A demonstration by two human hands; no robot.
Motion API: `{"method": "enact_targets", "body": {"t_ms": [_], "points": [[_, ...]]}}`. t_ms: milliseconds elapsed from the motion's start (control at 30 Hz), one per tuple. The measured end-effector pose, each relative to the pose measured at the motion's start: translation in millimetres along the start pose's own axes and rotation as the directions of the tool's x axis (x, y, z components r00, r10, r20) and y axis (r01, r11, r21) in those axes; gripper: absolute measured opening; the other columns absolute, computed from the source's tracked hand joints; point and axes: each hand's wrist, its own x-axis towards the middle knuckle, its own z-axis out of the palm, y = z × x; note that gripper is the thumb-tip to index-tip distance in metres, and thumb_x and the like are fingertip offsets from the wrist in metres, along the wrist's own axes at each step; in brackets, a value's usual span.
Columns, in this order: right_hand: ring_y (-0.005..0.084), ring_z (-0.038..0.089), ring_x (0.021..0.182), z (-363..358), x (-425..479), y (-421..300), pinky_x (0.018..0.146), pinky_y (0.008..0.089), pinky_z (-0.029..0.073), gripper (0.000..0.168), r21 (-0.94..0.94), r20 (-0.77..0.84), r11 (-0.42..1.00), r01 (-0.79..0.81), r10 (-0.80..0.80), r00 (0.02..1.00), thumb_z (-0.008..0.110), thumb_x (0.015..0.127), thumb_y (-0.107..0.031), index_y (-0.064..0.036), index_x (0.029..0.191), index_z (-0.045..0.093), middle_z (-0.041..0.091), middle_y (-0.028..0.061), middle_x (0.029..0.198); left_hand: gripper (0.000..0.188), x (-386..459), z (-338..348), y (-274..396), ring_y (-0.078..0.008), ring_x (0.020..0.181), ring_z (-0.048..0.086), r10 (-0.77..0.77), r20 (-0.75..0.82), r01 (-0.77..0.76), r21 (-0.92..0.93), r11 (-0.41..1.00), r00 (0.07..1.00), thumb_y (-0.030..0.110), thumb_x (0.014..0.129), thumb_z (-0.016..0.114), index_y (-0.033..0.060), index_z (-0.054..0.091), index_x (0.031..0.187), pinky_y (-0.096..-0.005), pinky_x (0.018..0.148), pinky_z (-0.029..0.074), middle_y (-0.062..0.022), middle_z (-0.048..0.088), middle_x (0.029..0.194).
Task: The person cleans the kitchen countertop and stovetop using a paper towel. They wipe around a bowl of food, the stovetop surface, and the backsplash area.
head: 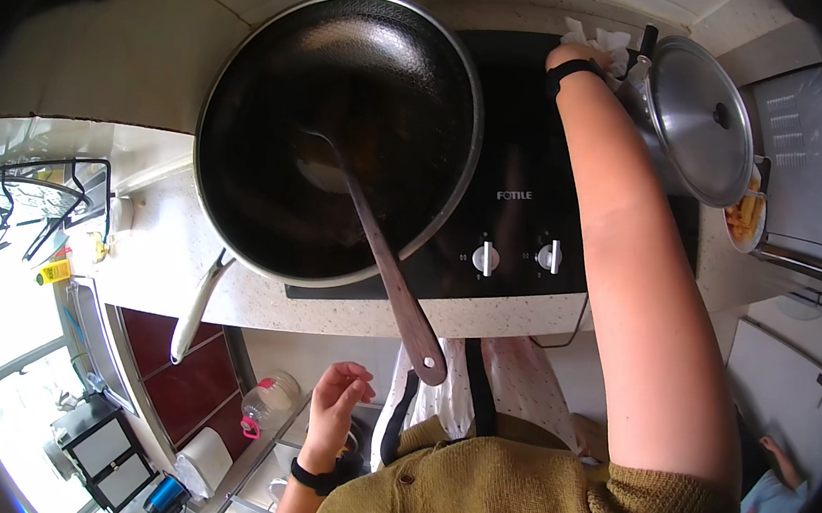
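My right hand [582, 56] reaches to the back of the black glass gas hob [519, 133], its fingers around a crumpled white tissue [609, 44], close beside a lidded steel pot [702, 121]. At the lower left, my left hand [339, 398] is held in front of the counter with loosely curled fingers and nothing in it. A large black wok [276, 191] stands on the hob's left side. A spatula with a wooden handle [397, 285] leans in it, the handle over the front rim; its head is hard to see in the dark wok.
A dish of yellow food [745, 218] is right of the pot. Left are a wire dish rack [53, 200] and a yellow packet [55, 272]. The wok's handle [194, 310] juts past the counter edge. A plastic bottle [271, 402] stands below. Another person [773, 506] is at the far right.
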Motion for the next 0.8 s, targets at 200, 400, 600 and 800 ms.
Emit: {"method": "enact_targets", "body": {"t_ms": [200, 400, 600, 800], "points": [[0.0222, 0.05, 0.117, -11.7, 28.0, -33.4, 0.091, 0.0396, 0.041, 0.035, -0.115, 0.125, 0.92, -0.375, 0.388, 0.913, 0.048, 0.092, -0.017, -0.015, 0.127, 0.052, 0.05, 0.0059, 0.13, 0.013, -4.9, -10.9, -0.8, -0.011, 0.077, 0.056, 0.002, -0.011, -0.002, -0.031, 1.0, 1.0, 0.007, 0.089, 0.053, 0.0002, 0.053, 0.101, -0.0243, 0.07, 0.044, -0.0046, 0.058, 0.092], [0.0232, 0.045, 0.122, -33.5, -39.8, -20.5, 0.092, 0.0405, 0.04, 0.037, -0.047, 0.125, 0.983, 0.177, -0.17, 0.977, 0.048, 0.091, -0.021, -0.018, 0.128, 0.051, 0.044, 0.0002, 0.136, 0.012, -7.4, -7.4, -5.2, -0.0107, 0.076, 0.055, 0.008, -0.046, -0.011, -0.063, 0.998, 0.999, 0.005, 0.088, 0.053, 0.0004, 0.054, 0.099, -0.0239, 0.07, 0.044, -0.0043, 0.059, 0.091], [0.0286, 0.046, 0.122, -3.6, -43.5, -20.3, 0.096, 0.0468, 0.037, 0.033, 0.333, -0.133, 0.879, 0.34, -0.314, 0.94, 0.05, 0.088, -0.023, -0.017, 0.118, 0.06, 0.05, 0.0063, 0.131, 0.015, 1.4, -10.9, -1.2, -0.0113, 0.076, 0.057, 0.048, 0.032, -0.048, -0.002, 0.999, 0.998, 0.01, 0.089, 0.054, 0.0011, 0.053, 0.101, -0.0244, 0.068, 0.044, -0.0049, 0.059, 0.091], [0.0291, 0.031, 0.129, 81.4, -65.3, -16.9, 0.099, 0.0451, 0.034, 0.047, -0.207, -0.401, 0.804, 0.557, -0.589, 0.701, 0.046, 0.087, -0.029, -0.028, 0.133, 0.039, 0.029, 0.0103, 0.144, 0.014, 6.2, -1.3, -4.7, -0.0116, 0.075, 0.057, 0.049, 0.067, -0.048, -0.02, 0.999, 0.997, 0.01, 0.089, 0.054, 0.0018, 0.053, 0.1, -0.0244, 0.068, 0.045, -0.0051, 0.059, 0.092]]}}
